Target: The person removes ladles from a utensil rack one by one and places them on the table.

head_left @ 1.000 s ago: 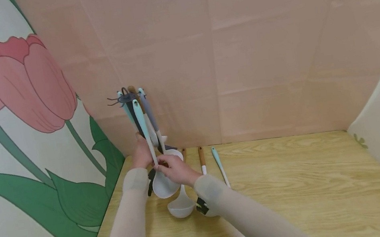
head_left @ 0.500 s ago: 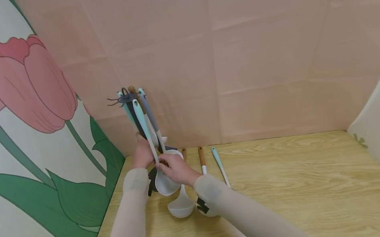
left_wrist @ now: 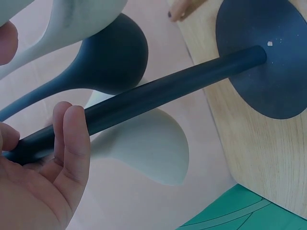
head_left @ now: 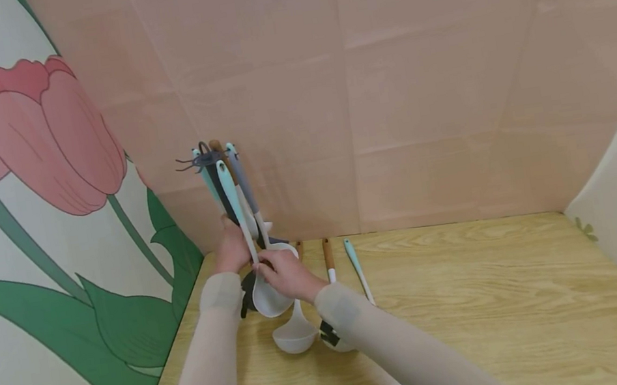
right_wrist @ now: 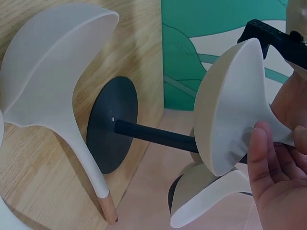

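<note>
My left hand (head_left: 230, 249) grips the dark pole (left_wrist: 177, 88) of a utensil stand, whose round base (left_wrist: 288, 62) rests on the table. Curved hooks (head_left: 208, 159) ring the stand's top. My right hand (head_left: 286, 273) pinches a white ladle (right_wrist: 237, 105) low on its stem, close to the bowl. The ladle's mint handle (head_left: 230, 193) reaches up to the hooks in the head view. Behind it hang other utensils: a black ladle (left_wrist: 112, 52), a white one (left_wrist: 158, 148) and one with a grey-blue handle (head_left: 244, 185).
On the wooden table (head_left: 507, 296) lies a white ladle (head_left: 295, 337) with a wooden handle. Right of it are another wooden handle (head_left: 328, 255) and a mint handle (head_left: 353, 258), partly under my right sleeve. A pink wall (head_left: 420, 104) stands behind, a tulip panel (head_left: 52, 136) at left.
The ladle's bowl has shifted slightly up and to the right, together with the fingers of my right hand. My left hand stays on the pole.
</note>
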The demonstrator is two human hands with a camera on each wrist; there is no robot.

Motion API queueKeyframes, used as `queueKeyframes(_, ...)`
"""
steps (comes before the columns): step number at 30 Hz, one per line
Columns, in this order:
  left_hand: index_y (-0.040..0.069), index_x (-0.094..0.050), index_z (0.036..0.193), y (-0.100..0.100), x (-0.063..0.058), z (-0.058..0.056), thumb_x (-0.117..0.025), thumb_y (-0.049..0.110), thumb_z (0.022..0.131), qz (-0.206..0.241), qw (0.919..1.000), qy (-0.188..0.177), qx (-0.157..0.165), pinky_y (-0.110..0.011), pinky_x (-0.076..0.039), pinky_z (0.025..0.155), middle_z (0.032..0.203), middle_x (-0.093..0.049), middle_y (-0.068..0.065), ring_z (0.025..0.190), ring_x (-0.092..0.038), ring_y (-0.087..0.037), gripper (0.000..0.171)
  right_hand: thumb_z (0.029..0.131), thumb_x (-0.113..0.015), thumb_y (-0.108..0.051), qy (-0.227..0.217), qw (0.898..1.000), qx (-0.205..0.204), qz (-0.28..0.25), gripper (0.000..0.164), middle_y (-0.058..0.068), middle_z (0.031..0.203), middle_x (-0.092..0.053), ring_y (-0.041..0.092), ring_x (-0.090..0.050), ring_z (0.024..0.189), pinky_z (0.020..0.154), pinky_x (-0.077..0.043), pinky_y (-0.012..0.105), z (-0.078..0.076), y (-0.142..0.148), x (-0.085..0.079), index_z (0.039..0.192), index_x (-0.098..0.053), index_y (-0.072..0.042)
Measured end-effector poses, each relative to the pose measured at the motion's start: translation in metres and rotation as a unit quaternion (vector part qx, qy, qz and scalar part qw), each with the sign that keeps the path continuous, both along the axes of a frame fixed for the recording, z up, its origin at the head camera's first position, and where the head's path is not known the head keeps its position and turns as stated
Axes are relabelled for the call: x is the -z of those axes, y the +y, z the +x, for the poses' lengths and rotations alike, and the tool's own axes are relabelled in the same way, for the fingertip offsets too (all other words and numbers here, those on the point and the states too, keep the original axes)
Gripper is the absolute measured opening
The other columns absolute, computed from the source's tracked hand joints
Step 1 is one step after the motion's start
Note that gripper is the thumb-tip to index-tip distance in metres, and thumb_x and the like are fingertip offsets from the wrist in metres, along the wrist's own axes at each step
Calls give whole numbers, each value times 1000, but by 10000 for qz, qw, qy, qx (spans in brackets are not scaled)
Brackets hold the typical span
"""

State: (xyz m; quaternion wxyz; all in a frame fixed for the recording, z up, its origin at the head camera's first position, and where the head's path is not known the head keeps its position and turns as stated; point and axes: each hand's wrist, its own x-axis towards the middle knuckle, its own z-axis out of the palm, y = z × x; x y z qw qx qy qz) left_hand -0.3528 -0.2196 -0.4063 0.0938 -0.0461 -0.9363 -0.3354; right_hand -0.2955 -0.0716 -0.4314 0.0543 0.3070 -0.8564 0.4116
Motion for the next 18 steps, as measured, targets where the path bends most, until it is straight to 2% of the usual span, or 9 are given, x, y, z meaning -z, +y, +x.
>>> queueKeyframes(9, -12, 0, 142, 0, 0, -1, -40, 26, 98, 84, 9999, -84, 21, -45, -47, 77, 104, -57, -29, 88, -57, -36, 71, 97, -52, -20, 60, 10000, -3, 12, 17, -4, 74, -58, 4, -54, 64, 60, -45, 19, -1, 2, -1, 94, -64, -8)
queueKeyframes(14, -12, -1, 142, 1, 0, -1, -33, 31, 101, 203, 9998, 0, 23, -48, -46, 84, 110, -55, -32, 96, -57, -38, 68, 97, -52, -23, 116, 9999, 49, 58, 17, -4, 75, -59, 4, -54, 65, 62, -45, 18, -1, 2, -3, 94, -63, -11)
queueKeyframes(18, -13, -3, 142, 1, 0, 0, -32, 31, 101, 149, 9999, 58, -3, -49, -45, 88, 112, -54, -34, 101, -57, -40, 66, 97, -51, -23, 96, 9999, 63, 53, 20, -4, 76, -59, 5, -54, 66, 62, -45, 19, 0, 3, -4, 95, -64, -9)
